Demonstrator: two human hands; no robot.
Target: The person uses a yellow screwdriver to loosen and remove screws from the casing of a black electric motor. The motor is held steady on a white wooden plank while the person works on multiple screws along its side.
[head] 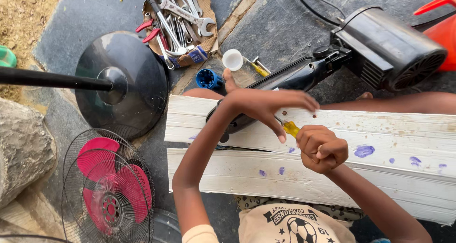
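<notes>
The person wears a beige short-sleeved T-shirt (289, 224) with a black football print; both forearms and feet are bare.

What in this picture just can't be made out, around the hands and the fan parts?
- Screwdriver tip: in the head view the left hand covers it; only the yellow handle shows, in the right hand.
- Red fan blade: the wire guard in front blurs its detail.
- Pole: cut off by the left edge.
- Tool pile: overlapping tools, too small to count.
</notes>
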